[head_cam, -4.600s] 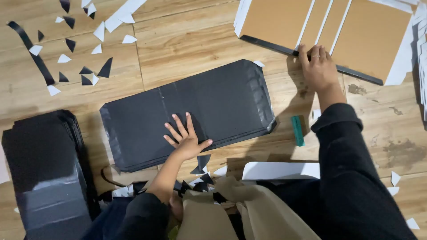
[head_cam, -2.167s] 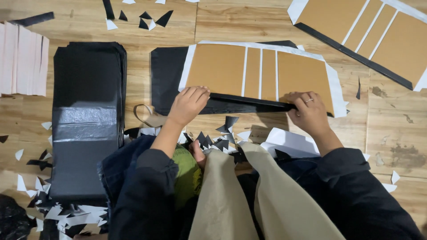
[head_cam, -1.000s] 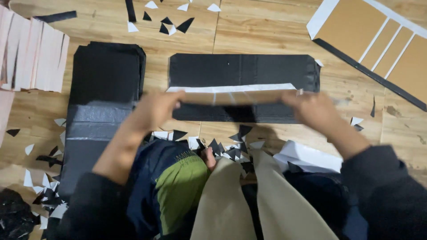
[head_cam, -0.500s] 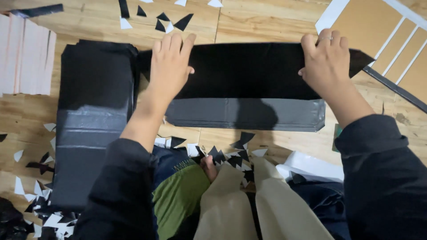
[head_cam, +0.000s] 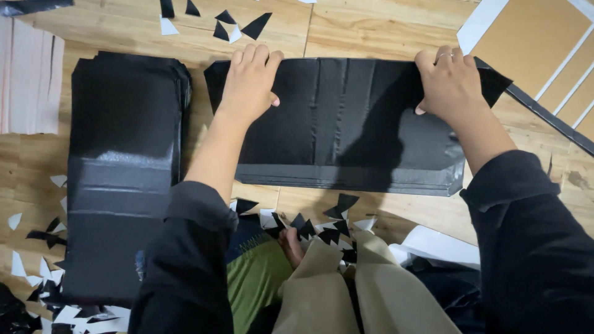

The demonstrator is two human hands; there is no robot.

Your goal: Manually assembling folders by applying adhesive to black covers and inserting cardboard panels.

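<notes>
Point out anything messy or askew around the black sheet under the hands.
Black and white paper scraps litter the wooden floor on both sides of the black sheet. Its right far corner overlaps the brown board. Both the left hand and the right hand press its far edge.

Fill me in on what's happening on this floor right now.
A person sitting on a wooden floor presses both hands on the far edge of a black cover sheet lying flat in front of them: left hand near its left corner, right hand near its right. A stack of similar black sheets lies to the left. Small black and white paper offcuts are scattered around, and a brown board with white borders lies at top right.
</notes>
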